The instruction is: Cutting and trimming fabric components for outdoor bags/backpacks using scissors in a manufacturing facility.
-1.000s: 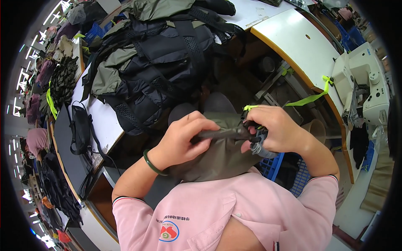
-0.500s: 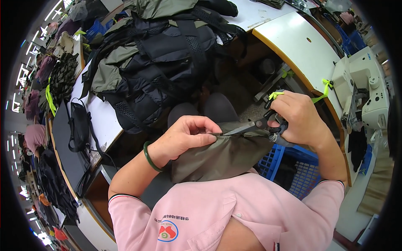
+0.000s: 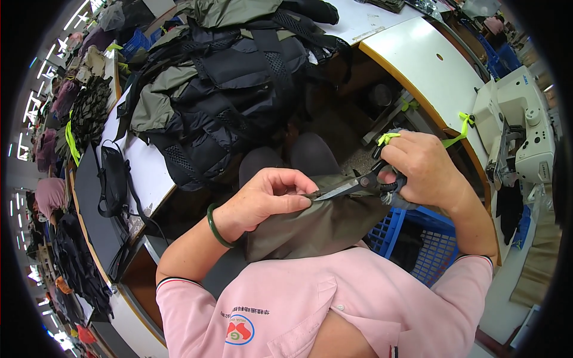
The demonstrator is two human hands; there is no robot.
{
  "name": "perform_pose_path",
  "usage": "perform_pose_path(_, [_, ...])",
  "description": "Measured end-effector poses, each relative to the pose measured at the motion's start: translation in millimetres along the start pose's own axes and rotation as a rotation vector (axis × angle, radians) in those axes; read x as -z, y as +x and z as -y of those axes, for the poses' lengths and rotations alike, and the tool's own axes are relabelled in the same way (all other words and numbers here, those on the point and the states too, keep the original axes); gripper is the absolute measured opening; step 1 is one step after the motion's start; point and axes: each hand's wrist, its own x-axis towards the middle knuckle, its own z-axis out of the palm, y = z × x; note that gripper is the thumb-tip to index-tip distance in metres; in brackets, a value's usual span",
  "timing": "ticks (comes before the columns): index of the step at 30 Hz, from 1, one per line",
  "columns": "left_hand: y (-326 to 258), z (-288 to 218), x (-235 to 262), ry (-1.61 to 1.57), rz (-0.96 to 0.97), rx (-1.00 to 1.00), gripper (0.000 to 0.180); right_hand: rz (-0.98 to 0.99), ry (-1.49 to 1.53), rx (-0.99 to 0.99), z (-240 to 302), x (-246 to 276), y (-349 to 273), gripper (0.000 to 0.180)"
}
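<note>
An olive-green piece of fabric (image 3: 316, 230) lies across my lap. Its upper edge is pinched between the thumb and fingers of my left hand (image 3: 277, 194), which has a dark green bangle at the wrist. My right hand (image 3: 415, 167) grips a pair of black-handled scissors (image 3: 358, 183), with yellow-green ribbon tied at the handle. The scissor tips point left and meet the fabric edge right beside my left thumb and fingertips. Whether the blades are parted at the tip is too small to make out.
A heap of black and olive bags (image 3: 233, 83) covers the white table ahead. To the right stand a curved white tabletop (image 3: 424, 59) and a white sewing machine (image 3: 528, 125). A blue plastic crate (image 3: 433, 250) sits beside my lap, below my right forearm. Black straps (image 3: 113, 179) lie at left.
My right hand and the scissors have shifted slightly left and down, the blades tilting a little more. My left hand has turned slightly, still pinching the fabric.
</note>
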Motion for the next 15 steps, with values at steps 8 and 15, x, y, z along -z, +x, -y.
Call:
perform_pose_path(8, [-0.5, 2.0, 0.3, 0.015, 0.017, -0.01, 0.015, 0.054, 0.114, -0.021, 0.1, -2.9, -1.0, 0.022])
perform_pose_path(15, [-0.6, 5.0, 1.3, 0.003, 0.023, -0.008, 0.015, 0.049, 0.085, -0.023, -0.8, -7.1, -3.3, 0.019])
